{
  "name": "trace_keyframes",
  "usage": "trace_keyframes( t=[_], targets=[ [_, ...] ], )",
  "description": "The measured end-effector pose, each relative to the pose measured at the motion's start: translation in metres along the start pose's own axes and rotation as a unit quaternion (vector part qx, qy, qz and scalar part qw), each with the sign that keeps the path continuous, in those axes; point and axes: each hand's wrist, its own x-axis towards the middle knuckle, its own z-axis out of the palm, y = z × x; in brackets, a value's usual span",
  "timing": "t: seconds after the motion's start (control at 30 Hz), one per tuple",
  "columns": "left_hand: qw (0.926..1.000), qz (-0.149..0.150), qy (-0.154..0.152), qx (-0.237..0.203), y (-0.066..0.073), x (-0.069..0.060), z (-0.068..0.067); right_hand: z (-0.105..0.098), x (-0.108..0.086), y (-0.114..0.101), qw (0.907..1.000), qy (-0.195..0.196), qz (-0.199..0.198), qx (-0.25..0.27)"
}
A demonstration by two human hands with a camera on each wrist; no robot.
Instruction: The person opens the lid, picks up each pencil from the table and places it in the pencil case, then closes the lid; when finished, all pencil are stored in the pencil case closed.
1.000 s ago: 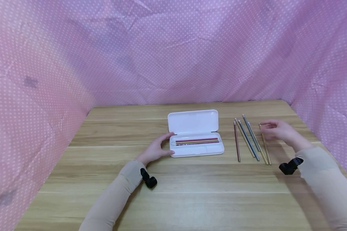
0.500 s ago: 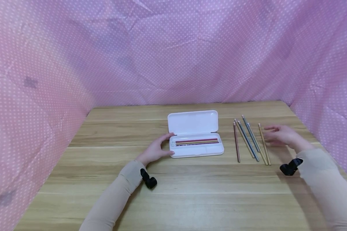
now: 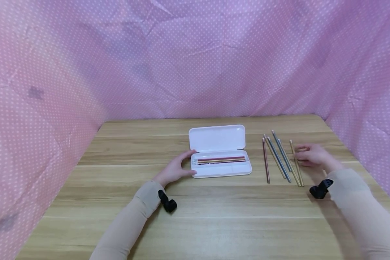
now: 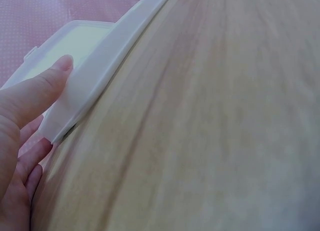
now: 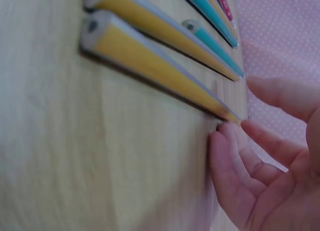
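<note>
A white pencil case (image 3: pixel 221 173) lies open on the table, its lid (image 3: pixel 217 138) tilted back. Several pencils (image 3: pixel 220 160) lie lengthwise in its back compartment. My left hand (image 3: pixel 173 169) holds the case's left end, thumb at the front corner and fingers at the back; in the left wrist view the thumb (image 4: pixel 42 93) lies over the rim. On the right, my right hand (image 3: pixel 313 156) is beside the rightmost gold pencil (image 3: pixel 299 170). In the right wrist view its fingertips are close to that pencil's (image 5: pixel 160 73) far end, thumb apart; whether they touch is unclear.
Left of the gold pencil lie several more loose pencils, including a blue pencil (image 3: pixel 279 159) and a dark red pencil (image 3: pixel 266 162), roughly side by side with some crossing. Pink dotted cloth (image 3: pixel 182 72) hangs behind and around the wooden table (image 3: pixel 221 224).
My right hand drew back slightly to the right from the gold pencil, then came in close to it again. My left hand and the case have stayed put.
</note>
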Motion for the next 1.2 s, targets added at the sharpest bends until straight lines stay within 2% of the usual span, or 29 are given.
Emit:
trace_keyframes(
  t=[0.37, 0.83, 1.2],
  targets=[
    [0.9999, 0.016, 0.003, -0.005, -0.001, 0.001, -0.002, 0.007, 0.002, -0.004, 0.997, 0.034, 0.015, -0.069],
    [0.9999, 0.012, -0.004, -0.009, -0.002, 0.0, -0.005, 0.009, 0.002, -0.01, 0.9936, 0.045, 0.044, -0.093],
    [0.9995, 0.022, -0.003, -0.021, 0.0, -0.001, -0.005, 0.008, 0.001, -0.008, 0.9945, 0.044, 0.03, -0.09]
  ],
)
